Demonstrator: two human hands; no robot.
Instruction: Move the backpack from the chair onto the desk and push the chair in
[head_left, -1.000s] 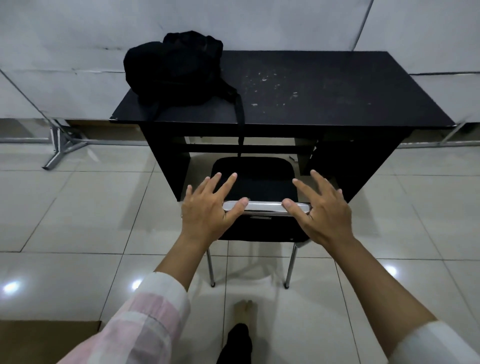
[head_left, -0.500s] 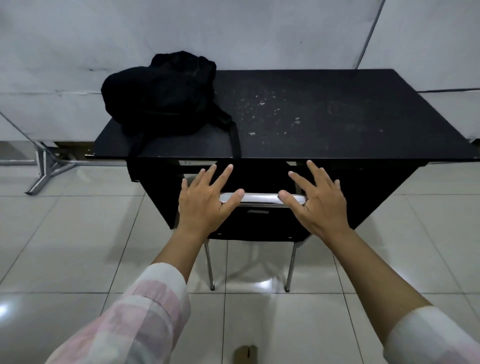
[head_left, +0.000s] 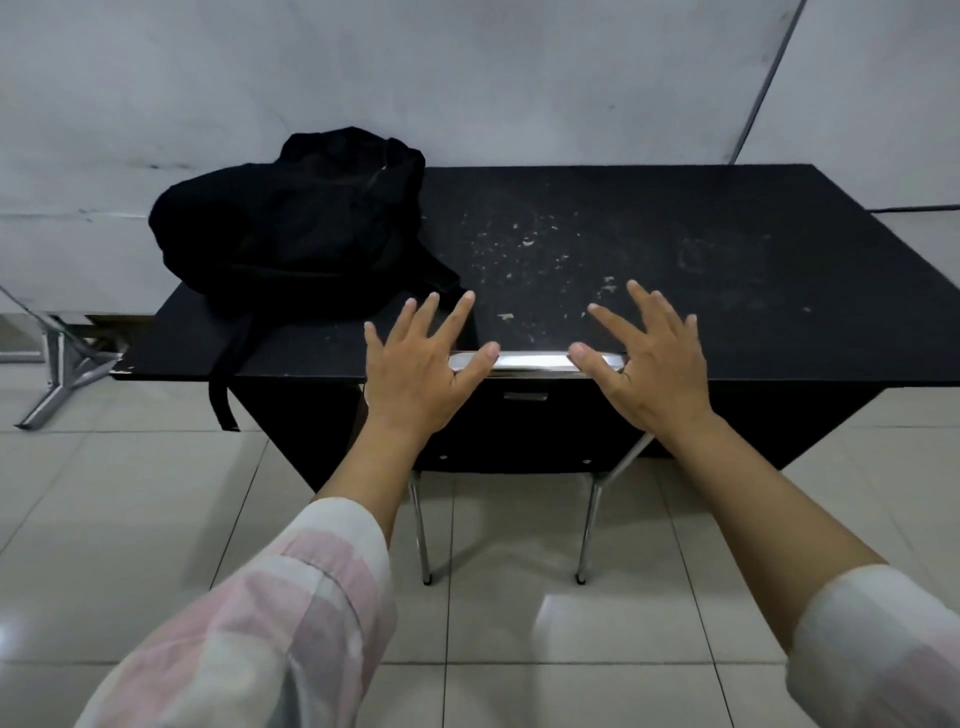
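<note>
Head view, left to right. The black backpack (head_left: 296, 228) lies on the left rear part of the black worktop (head_left: 675, 270), against the grey wall; one strap (head_left: 224, 384) hangs over the front edge on the left. No brand, label or writing is readable on any item; a small plate on the chair back is illegible.

The left hand (head_left: 415, 364) is extended forward, palm down, with its fingers (head_left: 460, 317) spread and released over the worktop edge. Its thumb rests on the chrome top rail (head_left: 530, 362) of the chair (head_left: 519, 431). The forearm emerges from a pink and white checked sleeve (head_left: 291, 613).

The right hand (head_left: 654, 364) mirrors this pose: palm down, fingers spread and released, thumb on the right part of the same rail. Neither hand grips the rail; contact is by thumb and palm edge.

The chair seat is hidden under the worktop; only the backrest and two chrome rear legs show on the tiled floor (head_left: 156, 509).

Change from the earlier frames: one second ago the seat was visible in front of the worktop. The rail now meets the worktop front edge, and the hand pose is unchanged.
</note>
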